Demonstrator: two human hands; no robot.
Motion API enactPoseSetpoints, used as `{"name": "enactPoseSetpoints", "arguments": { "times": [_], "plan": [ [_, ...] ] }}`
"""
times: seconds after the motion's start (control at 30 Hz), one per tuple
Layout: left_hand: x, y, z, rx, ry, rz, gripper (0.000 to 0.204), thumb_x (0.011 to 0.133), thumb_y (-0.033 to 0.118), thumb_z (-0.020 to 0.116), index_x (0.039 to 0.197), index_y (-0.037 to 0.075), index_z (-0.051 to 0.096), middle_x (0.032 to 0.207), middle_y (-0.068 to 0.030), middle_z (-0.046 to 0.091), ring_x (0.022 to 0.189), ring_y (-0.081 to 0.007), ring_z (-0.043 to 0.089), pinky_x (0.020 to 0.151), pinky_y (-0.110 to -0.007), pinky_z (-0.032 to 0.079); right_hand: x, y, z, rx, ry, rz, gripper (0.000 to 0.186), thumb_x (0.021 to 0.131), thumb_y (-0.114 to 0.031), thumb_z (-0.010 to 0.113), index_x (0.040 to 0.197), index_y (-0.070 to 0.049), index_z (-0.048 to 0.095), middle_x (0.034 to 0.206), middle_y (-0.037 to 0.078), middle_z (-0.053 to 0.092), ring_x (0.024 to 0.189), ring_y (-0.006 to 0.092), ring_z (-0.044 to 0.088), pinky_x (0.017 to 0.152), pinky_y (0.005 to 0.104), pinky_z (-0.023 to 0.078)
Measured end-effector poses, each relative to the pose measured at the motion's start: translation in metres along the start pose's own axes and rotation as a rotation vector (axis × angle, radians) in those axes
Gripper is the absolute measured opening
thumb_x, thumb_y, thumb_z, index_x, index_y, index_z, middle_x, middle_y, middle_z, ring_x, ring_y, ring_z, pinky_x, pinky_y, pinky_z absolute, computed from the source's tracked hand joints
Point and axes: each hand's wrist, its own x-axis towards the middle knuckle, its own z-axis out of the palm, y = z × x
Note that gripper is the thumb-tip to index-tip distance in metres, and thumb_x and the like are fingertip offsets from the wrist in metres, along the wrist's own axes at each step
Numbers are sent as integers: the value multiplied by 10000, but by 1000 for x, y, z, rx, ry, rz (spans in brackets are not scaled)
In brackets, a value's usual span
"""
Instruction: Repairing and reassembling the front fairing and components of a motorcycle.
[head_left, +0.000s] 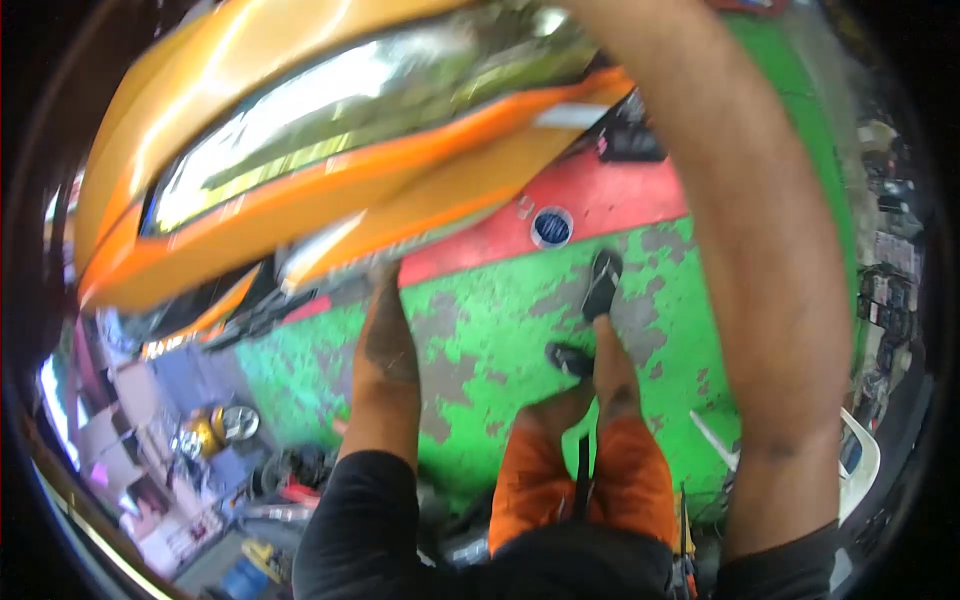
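Observation:
A glossy orange vehicle fills the upper left, with a reflective dark windscreen-like panel along it. My left hand reaches to the lower edge of its orange bodywork; the fingers are hidden or blurred there, so I cannot tell what they grip. My right arm stretches up along the right side and out through the top edge, its hand out of view. Just right of my left hand, below the bodywork, a round container with a dark blue top lies on a red raised strip.
My sandalled feet stand on a green, flaking floor. A black case is at the strip's back. Cardboard, scattered parts and a yellow round item crowd the lower left. A white plastic chair is at lower right; dark stacked items line the far right.

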Motion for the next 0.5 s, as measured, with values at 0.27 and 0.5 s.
{"name": "enactPoseSetpoints", "arguments": {
  "times": [0.27, 0.5],
  "plan": [
    [145, 87, -25, -80, 232, 66, 275, 955, 215, 548, 1120, 12, 635, 1096, -226, 657, 1023, -394, 625, 917, -493, 466, 7, 5, 7, -125, 95, 18, 148, 857, -148, 582, 925, -31, 642, 851, 185, 658, 818, 376, 643, 723, 453, 506],
    [-110, 165, -119, 87, 221, -416, 233, 974, 195, 519, 1036, -15, 598, 1058, -281, 627, 986, -457, 592, 851, -531, 461, 4, 2, 9, -84, -25, 258, 162, 848, -84, 589, 1002, -52, 628, 881, 144, 628, 825, 381, 617, 701, 474, 496]
  ]
}}
